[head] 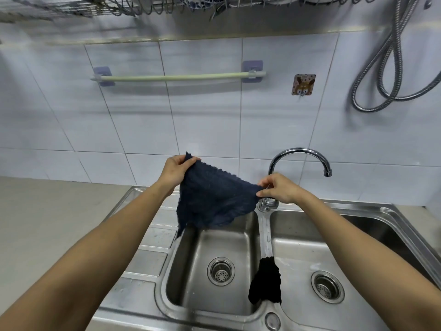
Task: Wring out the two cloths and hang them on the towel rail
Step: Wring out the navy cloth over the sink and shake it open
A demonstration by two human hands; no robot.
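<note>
A dark navy cloth (212, 199) hangs spread out over the left sink basin. My left hand (176, 172) pinches its upper left corner and my right hand (280, 188) pinches its right corner, so it is stretched between them. A second, black cloth (265, 281) lies bunched up on the divider between the two basins. The pale green towel rail (179, 77) is fixed to the tiled wall above, bare, on two purple adhesive mounts.
A steel double sink (152, 235) with a drainboard on the left fills the foreground. A chrome curved tap (298, 152) rises just behind my right hand. A wall hook (303, 85) and a coiled metal hose (391, 75) hang at the right; a dish rack (143, 4) is overhead.
</note>
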